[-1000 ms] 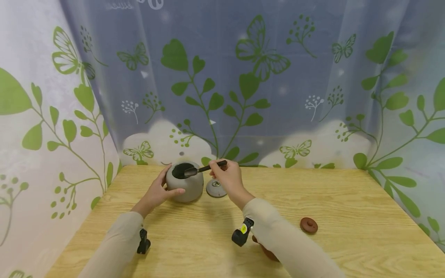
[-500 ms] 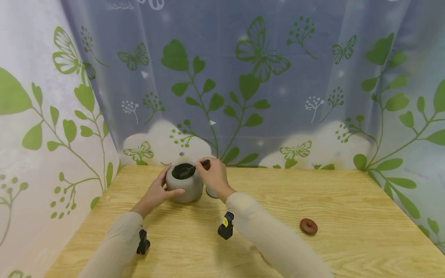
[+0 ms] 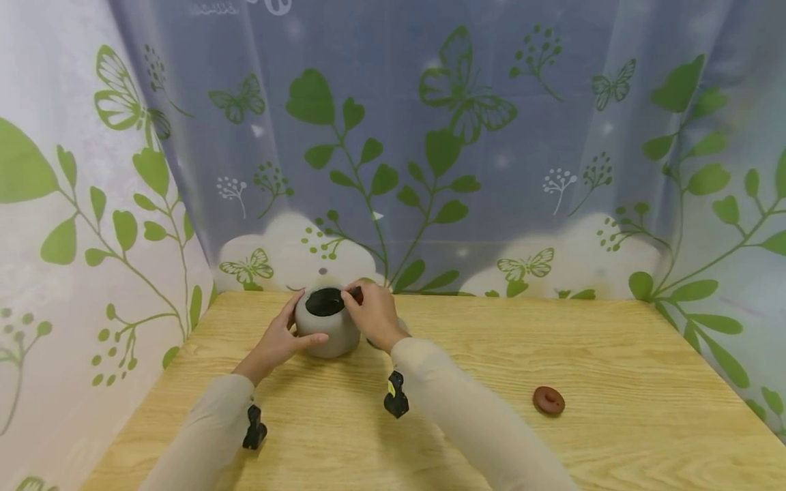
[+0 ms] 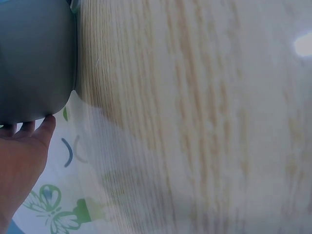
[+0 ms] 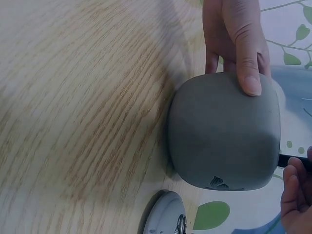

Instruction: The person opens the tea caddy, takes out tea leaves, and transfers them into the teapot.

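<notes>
A rounded grey jar (image 3: pixel 329 335) with a dark open mouth stands near the table's back edge. My left hand (image 3: pixel 278 341) holds its left side, the thumb across the front and the fingers around the far side. Between the thumb and fingers of my right hand (image 3: pixel 373 315) is the dark handle of a small scoop (image 5: pixel 284 161). The scoop's head is down inside the jar's mouth, mostly lost in the dark; what it touches there cannot be seen. Beside the jar lies a round grey lid (image 5: pixel 166 214) with a metal ring, largely hidden behind my right hand in the head view.
A small reddish-brown lid (image 3: pixel 548 401) lies on the wooden table (image 3: pixel 479 354) to the right of my right forearm. A patterned curtain (image 3: pixel 393 170) hangs right behind the table's back edge. Black cameras are strapped to both wrists.
My right hand has moved left to the jar, lowering the scoop from above the rim into the mouth. The left hand keeps its hold. The brown pot has become hidden behind the right sleeve.
</notes>
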A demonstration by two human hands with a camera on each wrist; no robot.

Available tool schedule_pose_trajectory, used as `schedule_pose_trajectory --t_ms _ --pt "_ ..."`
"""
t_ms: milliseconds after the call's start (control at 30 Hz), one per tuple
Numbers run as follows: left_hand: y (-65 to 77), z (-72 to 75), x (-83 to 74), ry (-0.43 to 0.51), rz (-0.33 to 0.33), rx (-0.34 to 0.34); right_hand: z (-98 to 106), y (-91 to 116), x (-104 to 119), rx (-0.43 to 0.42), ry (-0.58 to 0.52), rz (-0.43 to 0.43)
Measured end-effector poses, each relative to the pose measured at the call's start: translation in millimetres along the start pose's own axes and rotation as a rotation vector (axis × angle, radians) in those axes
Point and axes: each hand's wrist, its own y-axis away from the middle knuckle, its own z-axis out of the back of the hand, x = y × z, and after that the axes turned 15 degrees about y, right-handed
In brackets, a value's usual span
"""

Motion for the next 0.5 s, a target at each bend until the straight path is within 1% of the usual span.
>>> schedule_pose_trajectory --t_ms 200,367,500 --pt "-0.4 -0.1 -0.8 -0.001 0.001 -0.002 -4.3 -4.7 1.6 0.026 0.066 0.007" --pt "0.6 -0.2 -0.2 -0.012 0.001 -0.002 -7.0 -6.1 1.9 0.083 0.109 0.029" --pt "1.2 -0.4 -0.8 -0.016 0.000 -0.002 -8.5 -6.7 1.9 0.148 0.080 0.035"
